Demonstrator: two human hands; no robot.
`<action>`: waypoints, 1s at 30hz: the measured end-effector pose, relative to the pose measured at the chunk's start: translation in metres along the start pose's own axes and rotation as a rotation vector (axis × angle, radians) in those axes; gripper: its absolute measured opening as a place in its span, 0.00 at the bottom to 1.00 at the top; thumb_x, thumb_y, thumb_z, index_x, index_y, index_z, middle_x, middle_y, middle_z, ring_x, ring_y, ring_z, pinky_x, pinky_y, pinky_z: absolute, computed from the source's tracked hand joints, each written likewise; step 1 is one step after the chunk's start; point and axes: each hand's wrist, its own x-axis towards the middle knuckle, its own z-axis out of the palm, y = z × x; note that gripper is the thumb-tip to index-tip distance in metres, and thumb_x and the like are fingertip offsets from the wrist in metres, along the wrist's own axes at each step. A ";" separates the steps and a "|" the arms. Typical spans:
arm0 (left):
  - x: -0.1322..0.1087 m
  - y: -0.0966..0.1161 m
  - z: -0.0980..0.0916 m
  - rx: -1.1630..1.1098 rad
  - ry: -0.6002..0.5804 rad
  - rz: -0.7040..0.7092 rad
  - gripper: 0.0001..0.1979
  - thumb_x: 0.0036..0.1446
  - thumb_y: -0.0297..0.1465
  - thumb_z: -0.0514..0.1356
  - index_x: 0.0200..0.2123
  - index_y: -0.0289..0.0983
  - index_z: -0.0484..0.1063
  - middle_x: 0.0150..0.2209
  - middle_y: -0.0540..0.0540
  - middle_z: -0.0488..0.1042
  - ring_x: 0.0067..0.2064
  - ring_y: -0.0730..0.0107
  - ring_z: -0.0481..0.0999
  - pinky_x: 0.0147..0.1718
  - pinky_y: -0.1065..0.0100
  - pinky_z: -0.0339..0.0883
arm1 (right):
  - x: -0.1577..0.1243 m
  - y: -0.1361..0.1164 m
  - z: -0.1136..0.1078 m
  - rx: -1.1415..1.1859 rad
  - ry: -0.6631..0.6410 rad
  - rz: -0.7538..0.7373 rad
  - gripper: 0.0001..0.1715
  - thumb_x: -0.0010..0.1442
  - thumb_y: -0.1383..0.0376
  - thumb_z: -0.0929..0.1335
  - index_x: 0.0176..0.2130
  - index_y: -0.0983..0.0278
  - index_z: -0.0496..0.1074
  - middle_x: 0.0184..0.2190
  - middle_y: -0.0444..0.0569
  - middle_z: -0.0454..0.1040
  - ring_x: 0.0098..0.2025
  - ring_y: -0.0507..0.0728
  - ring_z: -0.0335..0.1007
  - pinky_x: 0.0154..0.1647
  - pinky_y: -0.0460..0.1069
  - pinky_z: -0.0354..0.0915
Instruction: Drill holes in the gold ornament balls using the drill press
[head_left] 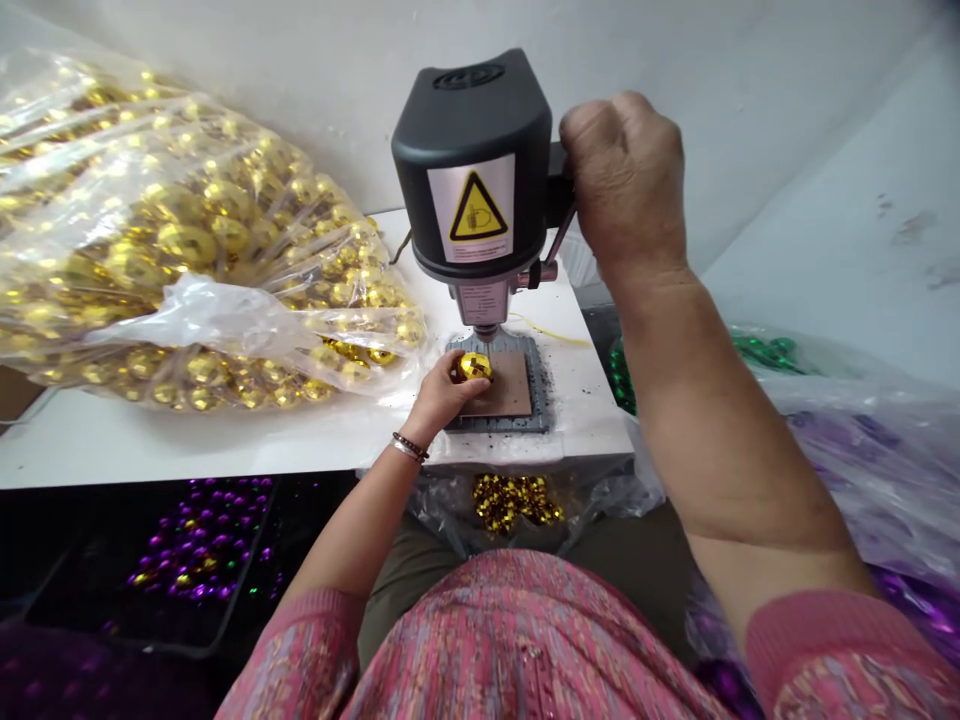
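Note:
My left hand [441,392] holds a shiny gold mirrored ball [474,367] on the brown pad [506,388] of a small bench drill press, right under the chuck [486,333]. The ball seems to touch the drill tip, though the contact is too small to tell. My right hand [626,185] is a fist around the feed lever [561,240] at the side of the black drill head [472,165], which carries a yellow warning label.
A bulging plastic bag of gold balls [172,240] lies on the white table [150,450] left of the drill. Gold balls [516,503] lie in plastic at my lap. A black tray of purple beads [199,540] sits lower left; green and purple balls in plastic [847,450] lie right.

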 end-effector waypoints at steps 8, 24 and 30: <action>0.001 0.015 0.007 0.327 -0.046 0.183 0.33 0.43 0.29 0.73 0.56 0.38 0.76 0.53 0.41 0.78 0.56 0.51 0.75 0.61 0.54 0.66 | -0.003 -0.004 -0.002 0.014 -0.020 0.019 0.24 0.70 0.65 0.61 0.23 0.64 0.53 0.23 0.36 0.52 0.31 0.45 0.46 0.38 0.45 0.48; -0.008 0.007 0.027 0.206 0.007 0.075 0.33 0.50 0.36 0.72 0.60 0.41 0.74 0.49 0.43 0.81 0.50 0.55 0.78 0.53 0.56 0.69 | -0.003 0.005 -0.001 0.091 -0.020 -0.062 0.24 0.69 0.67 0.62 0.23 0.61 0.49 0.24 0.38 0.49 0.31 0.47 0.44 0.37 0.47 0.50; -0.007 0.012 0.028 0.298 0.005 0.071 0.34 0.49 0.36 0.72 0.61 0.40 0.74 0.50 0.41 0.81 0.49 0.53 0.79 0.50 0.57 0.70 | -0.027 0.013 -0.012 0.118 0.003 -0.230 0.19 0.66 0.66 0.63 0.26 0.60 0.51 0.24 0.39 0.49 0.29 0.47 0.44 0.35 0.47 0.51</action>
